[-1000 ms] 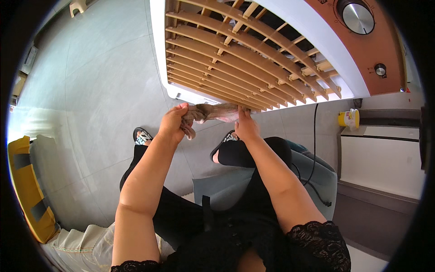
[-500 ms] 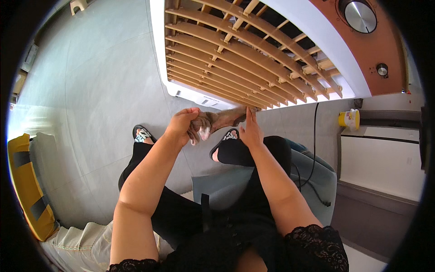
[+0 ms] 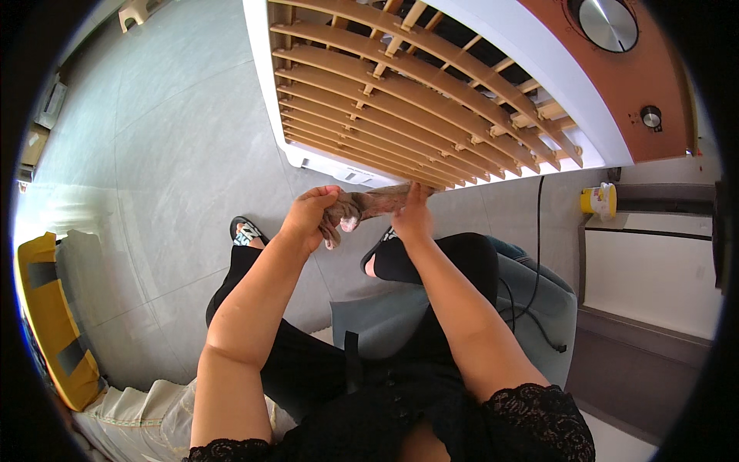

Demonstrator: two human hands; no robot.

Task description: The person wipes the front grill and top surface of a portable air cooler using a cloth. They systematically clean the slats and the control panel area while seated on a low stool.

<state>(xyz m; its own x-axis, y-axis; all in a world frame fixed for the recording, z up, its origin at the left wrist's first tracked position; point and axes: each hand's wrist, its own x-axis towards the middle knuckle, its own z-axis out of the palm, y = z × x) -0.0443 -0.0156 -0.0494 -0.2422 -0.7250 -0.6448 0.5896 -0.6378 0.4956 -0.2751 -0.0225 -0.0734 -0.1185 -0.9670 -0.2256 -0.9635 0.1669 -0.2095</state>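
A brownish-grey cloth [image 3: 377, 202], crumpled and with a pale pinkish tip hanging down, is stretched between my hands just below an air cooler [image 3: 269, 100]. My left hand [image 3: 309, 215] is closed around its bunched left end. At the right end my right hand [image 3: 414, 215] grips the cloth, its fingers up close to the lower edge of the cooler's tan slatted grille [image 3: 400, 100]. The far end of the cloth reaches the grille's bottom edge; whether they touch I cannot tell.
A copper panel with a large silver knob [image 3: 608, 25] and a small knob [image 3: 651, 117] lies at the upper right. A black cord [image 3: 538, 231] hangs near the blue-grey seat [image 3: 531, 323]. A yellow-and-white tub [image 3: 599, 200] stands on the right, a beige stool [image 3: 134, 14] far left.
My right hand has shifted slightly left and its fingers have closed in on the cloth, which is now held straighter. The left hand keeps its hold. The whole view has shifted a little.
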